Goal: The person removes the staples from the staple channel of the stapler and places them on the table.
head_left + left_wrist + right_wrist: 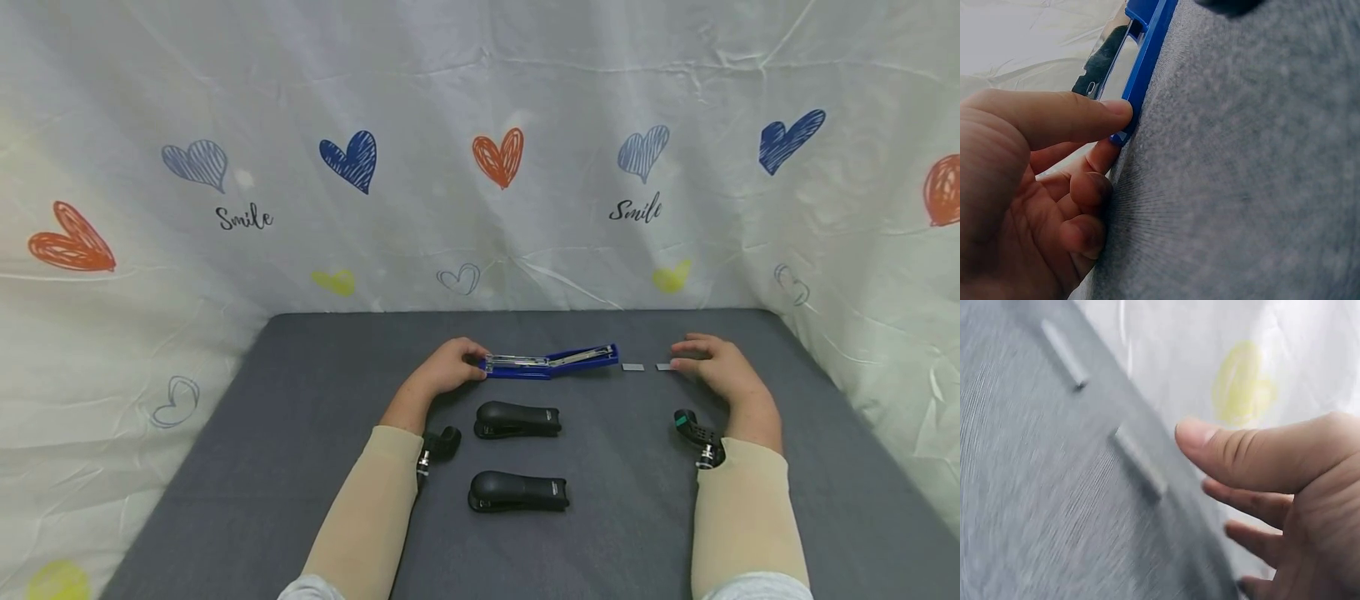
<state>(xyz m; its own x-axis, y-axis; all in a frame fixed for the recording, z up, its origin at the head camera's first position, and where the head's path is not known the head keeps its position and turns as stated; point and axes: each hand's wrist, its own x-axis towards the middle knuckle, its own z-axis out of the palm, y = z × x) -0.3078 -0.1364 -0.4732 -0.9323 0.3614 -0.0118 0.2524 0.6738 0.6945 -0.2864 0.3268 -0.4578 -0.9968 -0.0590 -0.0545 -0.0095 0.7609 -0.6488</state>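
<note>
A blue stapler (pixel 551 362) lies swung open flat at the back of the grey table (pixel 300 467), its metal staple rail facing up. My left hand (pixel 468 367) holds its left end; in the left wrist view the thumb (pixel 1072 115) and a finger pinch the blue stapler (pixel 1147 62) at its tip. Two short strips of staples lie to its right, the nearer strip (pixel 632 367) and the farther strip (pixel 663 367). My right hand (pixel 686 358) hovers beside the farther strip (pixel 1141 459), fingers relaxed and holding nothing. The other strip (pixel 1063 353) lies beyond it.
Two shut black staplers lie in front of the blue one, one (pixel 517 419) in the middle and one (pixel 517 492) nearer me. A white cloth with hearts (pixel 498 158) hangs round the table's back and sides.
</note>
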